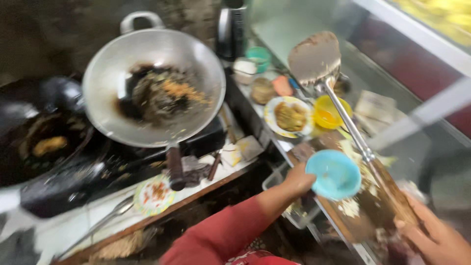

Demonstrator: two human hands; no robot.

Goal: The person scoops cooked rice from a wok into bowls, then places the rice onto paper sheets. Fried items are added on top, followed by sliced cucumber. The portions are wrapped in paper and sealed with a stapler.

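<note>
My left hand, in a red sleeve, holds a small turquoise bowl tilted toward me above the counter. My right hand at the lower right grips the wooden handle of a long metal spatula, whose wide blade is raised over the counter's dishes. A large steel wok with dark fried food and orange bits sits on the stove to the left, its dark handle pointing toward me.
A dark pan with food stands at far left. On the counter sit a plate of fried food, a yellow bowl, small containers and a patterned saucer. A glass case borders the right.
</note>
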